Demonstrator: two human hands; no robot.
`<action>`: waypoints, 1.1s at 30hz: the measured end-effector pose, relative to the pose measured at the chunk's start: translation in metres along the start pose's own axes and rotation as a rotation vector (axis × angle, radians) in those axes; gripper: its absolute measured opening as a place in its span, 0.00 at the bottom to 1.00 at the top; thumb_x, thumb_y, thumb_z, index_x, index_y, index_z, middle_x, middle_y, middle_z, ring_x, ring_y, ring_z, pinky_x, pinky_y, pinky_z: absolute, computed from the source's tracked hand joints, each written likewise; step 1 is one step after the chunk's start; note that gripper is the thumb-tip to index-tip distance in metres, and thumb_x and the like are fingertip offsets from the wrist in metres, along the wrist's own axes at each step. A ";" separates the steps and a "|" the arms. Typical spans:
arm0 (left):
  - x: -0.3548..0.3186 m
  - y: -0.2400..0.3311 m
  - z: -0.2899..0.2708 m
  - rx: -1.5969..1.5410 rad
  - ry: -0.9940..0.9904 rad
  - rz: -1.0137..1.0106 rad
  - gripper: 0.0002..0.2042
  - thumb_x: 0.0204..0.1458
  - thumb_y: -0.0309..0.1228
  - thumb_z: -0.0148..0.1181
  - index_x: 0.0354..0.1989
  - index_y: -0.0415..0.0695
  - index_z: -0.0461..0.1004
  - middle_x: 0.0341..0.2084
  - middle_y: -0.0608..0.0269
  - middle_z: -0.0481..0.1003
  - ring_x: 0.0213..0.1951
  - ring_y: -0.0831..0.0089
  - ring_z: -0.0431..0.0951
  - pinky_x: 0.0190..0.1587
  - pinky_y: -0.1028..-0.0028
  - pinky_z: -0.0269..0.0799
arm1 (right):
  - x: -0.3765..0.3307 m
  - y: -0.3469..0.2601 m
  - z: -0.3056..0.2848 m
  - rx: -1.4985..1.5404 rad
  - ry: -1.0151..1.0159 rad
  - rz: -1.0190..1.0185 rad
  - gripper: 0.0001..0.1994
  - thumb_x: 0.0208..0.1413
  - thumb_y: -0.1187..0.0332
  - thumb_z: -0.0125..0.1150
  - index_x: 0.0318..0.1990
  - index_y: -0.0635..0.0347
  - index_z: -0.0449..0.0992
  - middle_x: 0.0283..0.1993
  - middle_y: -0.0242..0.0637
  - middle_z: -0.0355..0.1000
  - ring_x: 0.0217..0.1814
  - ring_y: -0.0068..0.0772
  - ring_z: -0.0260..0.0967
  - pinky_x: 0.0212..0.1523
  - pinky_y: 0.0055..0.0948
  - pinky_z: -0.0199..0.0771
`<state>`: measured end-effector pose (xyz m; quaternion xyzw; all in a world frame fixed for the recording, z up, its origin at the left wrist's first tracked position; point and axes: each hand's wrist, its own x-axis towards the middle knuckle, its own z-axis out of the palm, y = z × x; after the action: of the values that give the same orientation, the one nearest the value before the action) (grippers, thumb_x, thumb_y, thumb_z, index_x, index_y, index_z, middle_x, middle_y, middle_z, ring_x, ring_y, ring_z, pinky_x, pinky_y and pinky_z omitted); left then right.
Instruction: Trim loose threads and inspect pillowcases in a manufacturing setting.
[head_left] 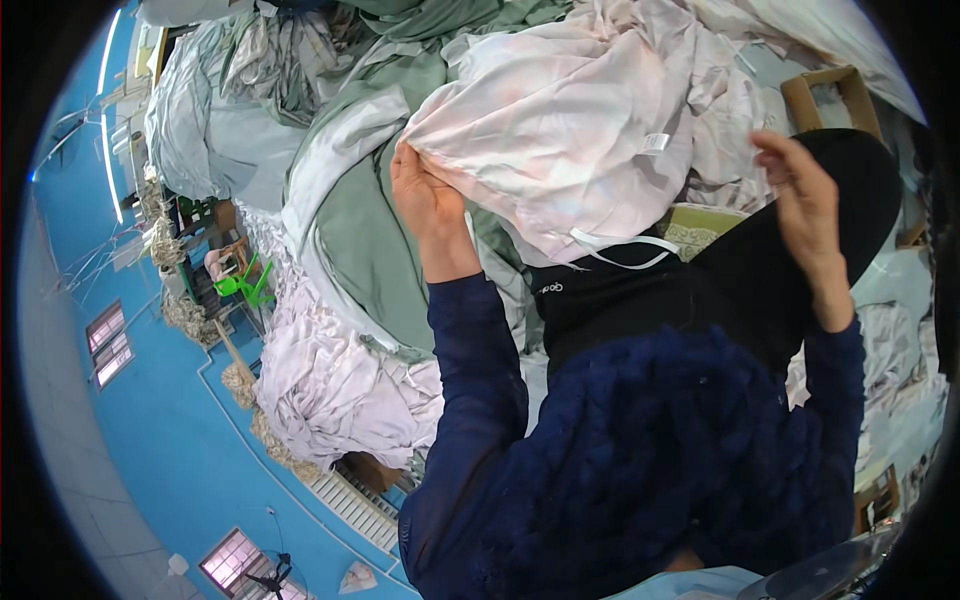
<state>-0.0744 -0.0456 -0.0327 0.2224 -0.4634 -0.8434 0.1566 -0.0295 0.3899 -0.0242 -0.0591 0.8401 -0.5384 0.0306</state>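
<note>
Pale pink and white cloth [560, 120] spreads over my lap and the heap ahead of me. My left hand [428, 200] pinches its left edge between thumb and fingers. A small white label [655, 144] sits on the right part of this cloth. At its near edge lies a white strap [625, 250], looped over my dark trousers. My right hand [808, 195] is raised above my right knee, apart from the cloth, its fingers loosely bent and spread with nothing seen in them.
Green cloth [370, 245] with white edging lies left of my left hand. Pale lilac cloth [345, 385] is heaped nearer on the left. A cardboard box [855, 95] stands beyond my right knee. A green chair [245, 283] is farther off, before a blue wall [180, 430].
</note>
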 end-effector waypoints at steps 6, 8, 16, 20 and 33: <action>0.006 0.004 -0.007 -0.002 -0.016 0.004 0.09 0.64 0.28 0.45 0.44 0.36 0.69 0.45 0.51 0.75 0.47 0.61 0.77 0.54 0.60 0.74 | -0.004 -0.004 0.056 0.050 -0.176 -0.179 0.11 0.56 0.82 0.51 0.47 0.67 0.73 0.40 0.44 0.73 0.42 0.40 0.73 0.43 0.29 0.71; 0.007 0.008 -0.010 0.005 -0.003 0.012 0.09 0.64 0.28 0.45 0.43 0.36 0.69 0.45 0.50 0.75 0.47 0.61 0.77 0.54 0.60 0.74 | -0.006 -0.006 0.066 0.041 -0.185 -0.186 0.12 0.56 0.82 0.51 0.47 0.67 0.73 0.40 0.44 0.73 0.41 0.40 0.72 0.42 0.29 0.71; 0.014 -0.003 -0.019 -0.011 0.026 -0.052 0.10 0.64 0.28 0.43 0.45 0.35 0.67 0.47 0.49 0.74 0.48 0.59 0.76 0.54 0.57 0.74 | -0.001 -0.044 0.123 0.285 -0.228 -0.154 0.17 0.43 0.77 0.67 0.44 0.59 0.75 0.38 0.39 0.69 0.36 0.37 0.70 0.36 0.29 0.69; 0.012 -0.012 -0.018 0.024 0.042 -0.011 0.09 0.65 0.28 0.43 0.46 0.35 0.66 0.47 0.49 0.74 0.48 0.59 0.76 0.54 0.58 0.74 | 0.006 -0.044 0.150 0.177 -0.225 -0.235 0.16 0.39 0.75 0.70 0.39 0.59 0.75 0.36 0.37 0.68 0.35 0.40 0.69 0.34 0.32 0.69; 0.028 -0.030 -0.037 -0.089 0.009 -0.092 0.06 0.64 0.27 0.46 0.43 0.37 0.66 0.44 0.52 0.74 0.46 0.61 0.77 0.52 0.59 0.74 | 0.011 -0.031 0.137 0.192 -0.295 -0.274 0.08 0.45 0.79 0.61 0.33 0.61 0.70 0.29 0.39 0.64 0.27 0.42 0.63 0.28 0.36 0.62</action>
<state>-0.0807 -0.0698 -0.0818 0.2404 -0.4139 -0.8684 0.1295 -0.0222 0.2523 -0.0533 -0.2475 0.7554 -0.6006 0.0855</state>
